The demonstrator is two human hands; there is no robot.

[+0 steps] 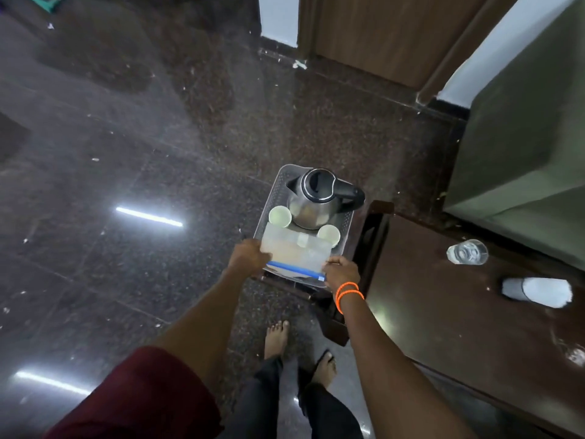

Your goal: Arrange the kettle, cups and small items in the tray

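Note:
A grey perforated tray (274, 198) sits in mid-frame over the dark floor. In it stands a steel kettle (311, 204) with a black lid and handle. Two pale upturned cups rest beside the kettle, one at its left (280, 216) and one at its right (329, 235). A clear zip bag (294, 251) with a blue seal strip lies across the tray's near end. My left hand (248, 256) grips the bag's left edge and the tray's near left corner. My right hand (343, 272), with orange bands on the wrist, grips the bag's right end at the near right corner.
A dark wooden table (459, 312) stands to the right with a clear glass (468, 251) and a white cylinder (536, 291) lying on it. A green upholstered piece (522, 137) is behind it. A wooden door (380, 33) is ahead. My bare feet show below.

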